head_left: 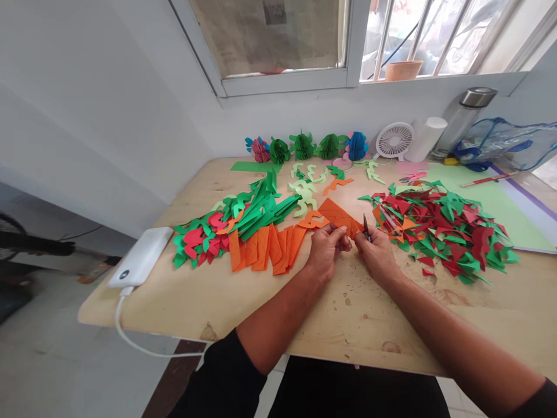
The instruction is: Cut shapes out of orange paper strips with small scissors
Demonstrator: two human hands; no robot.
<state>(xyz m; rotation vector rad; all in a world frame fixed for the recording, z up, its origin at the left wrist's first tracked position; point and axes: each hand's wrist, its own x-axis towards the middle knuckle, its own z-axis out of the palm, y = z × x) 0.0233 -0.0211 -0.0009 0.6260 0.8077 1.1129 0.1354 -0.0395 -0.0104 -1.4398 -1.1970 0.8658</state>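
An orange paper piece (334, 216) with faint drawn lines is pinched by my left hand (327, 248) near its lower edge. My right hand (375, 251) is closed around small scissors (366, 224), whose blades point up at the paper's right corner. To the left lie folded orange pieces (265, 248), with folded green strips (265, 203) above them. Cut red and green shapes (202, 241) form a pile farther left. A heap of red and green scraps (452, 226) spreads to the right of my right hand.
Folded-paper figures (303, 146) line the wall. A small white fan (395, 141), a glass bottle (463, 119) and a clear pouch (509, 142) stand at the back right. A white power bank (141, 258) with a cable lies at the left edge.
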